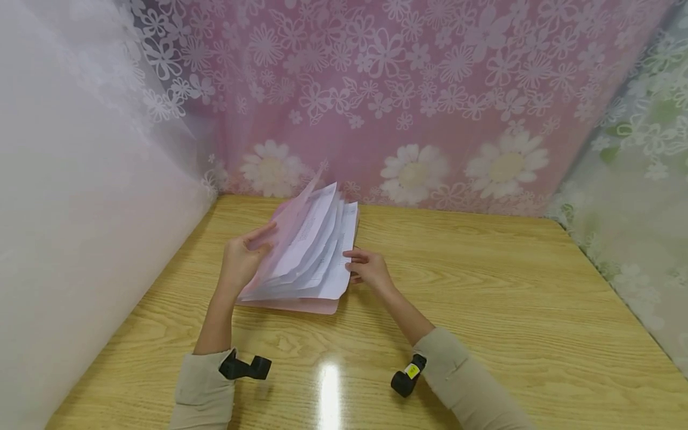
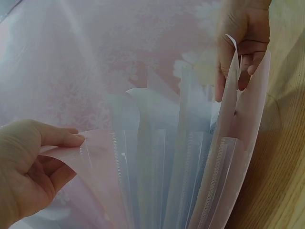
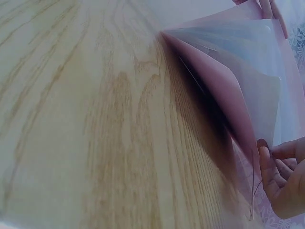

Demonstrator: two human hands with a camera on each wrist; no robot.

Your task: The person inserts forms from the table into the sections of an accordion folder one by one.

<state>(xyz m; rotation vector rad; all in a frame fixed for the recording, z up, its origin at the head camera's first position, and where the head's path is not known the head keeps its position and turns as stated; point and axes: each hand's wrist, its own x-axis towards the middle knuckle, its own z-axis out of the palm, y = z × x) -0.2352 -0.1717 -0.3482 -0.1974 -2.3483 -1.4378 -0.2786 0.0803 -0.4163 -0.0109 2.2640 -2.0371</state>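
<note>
A pink translucent document folder (image 1: 301,306) lies fanned partly open on the table, with printed sheets (image 1: 317,224) in clear pockets (image 2: 169,157). My left hand (image 1: 240,263) pinches the edge of the raised front cover (image 1: 295,218) between thumb and fingers. At the folder's right side, my right hand (image 1: 371,270) pinches the edge of a rear page (image 3: 264,100). In the left wrist view its fingers reach between that page and the back cover (image 2: 252,109). The back cover tilts up off the table in the right wrist view.
The wood-grain table (image 1: 484,286) extends to the right and front of the folder. Behind it hangs a pink flowered curtain (image 1: 344,125), with a pale sheet (image 1: 97,167) along the left. Black wrist mounts (image 1: 249,366) sit at both cuffs.
</note>
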